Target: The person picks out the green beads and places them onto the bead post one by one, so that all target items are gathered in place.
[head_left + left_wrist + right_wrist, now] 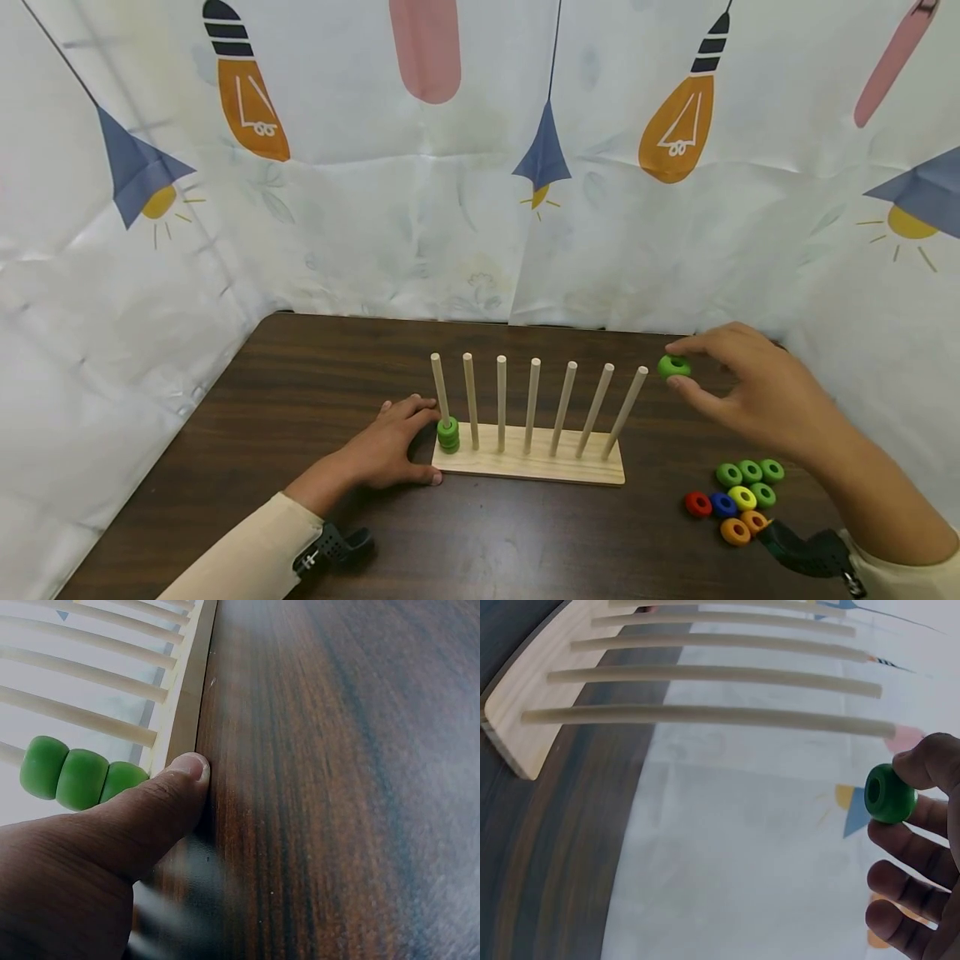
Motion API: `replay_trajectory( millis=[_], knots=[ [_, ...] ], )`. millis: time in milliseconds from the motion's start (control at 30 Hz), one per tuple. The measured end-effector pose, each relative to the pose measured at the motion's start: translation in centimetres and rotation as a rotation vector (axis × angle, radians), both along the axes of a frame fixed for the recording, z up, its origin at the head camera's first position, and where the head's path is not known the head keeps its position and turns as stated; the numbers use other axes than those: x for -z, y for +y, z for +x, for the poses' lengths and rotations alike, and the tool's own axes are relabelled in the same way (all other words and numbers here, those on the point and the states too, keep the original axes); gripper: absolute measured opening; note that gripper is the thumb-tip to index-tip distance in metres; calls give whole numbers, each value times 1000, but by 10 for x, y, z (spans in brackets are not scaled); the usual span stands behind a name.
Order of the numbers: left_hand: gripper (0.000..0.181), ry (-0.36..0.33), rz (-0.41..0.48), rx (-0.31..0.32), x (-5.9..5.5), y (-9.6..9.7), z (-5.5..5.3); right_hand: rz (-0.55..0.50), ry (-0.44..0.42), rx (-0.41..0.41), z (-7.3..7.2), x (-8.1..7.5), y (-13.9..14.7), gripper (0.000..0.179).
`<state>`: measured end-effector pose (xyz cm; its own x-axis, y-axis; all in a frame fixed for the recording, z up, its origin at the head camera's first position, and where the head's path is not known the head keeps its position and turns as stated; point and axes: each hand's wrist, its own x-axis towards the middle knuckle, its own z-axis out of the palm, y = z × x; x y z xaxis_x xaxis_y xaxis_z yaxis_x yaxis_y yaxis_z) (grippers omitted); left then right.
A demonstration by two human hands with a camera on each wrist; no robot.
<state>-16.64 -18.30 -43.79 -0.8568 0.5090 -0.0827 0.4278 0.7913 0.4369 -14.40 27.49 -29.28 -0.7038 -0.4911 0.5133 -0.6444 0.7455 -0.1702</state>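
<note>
Here a green ring (pixel 672 372) is pinched by the right hand's (pixel 753 392) fingers, the pegboard (pixel 525 468) gripped by the left hand's (pixel 390 446); ring-loading seems underway, alignment over a peg (pixel 441 387) needed.

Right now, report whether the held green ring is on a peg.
Off: the right hand pinches the green ring, a gap separating it from the rightmost peg.

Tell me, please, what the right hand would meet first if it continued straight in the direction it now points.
Probably the rightmost peg, near its top: the green ring in the right hand would touch it first. Depth is unclear, so the ring might pass above or beside it instead.
</note>
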Motion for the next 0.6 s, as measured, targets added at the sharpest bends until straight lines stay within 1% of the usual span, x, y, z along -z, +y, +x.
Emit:
replay_trajectory(
  millis=[200,367,567,600],
  knots=[
    [79,0,4,3,2,0,-1,-23,27,-42,-1,-4,-5,45],
    [80,16,48,17,2,-1,0,-53,54,-80,-2,-7,-9,37],
    [81,32,82,34,5,-4,-1,-66,53,-78,-1,-10,-16,39],
    [81,51,83,49,11,-6,-2,-66,52,-78,0,-10,-17,39]
  ],
)
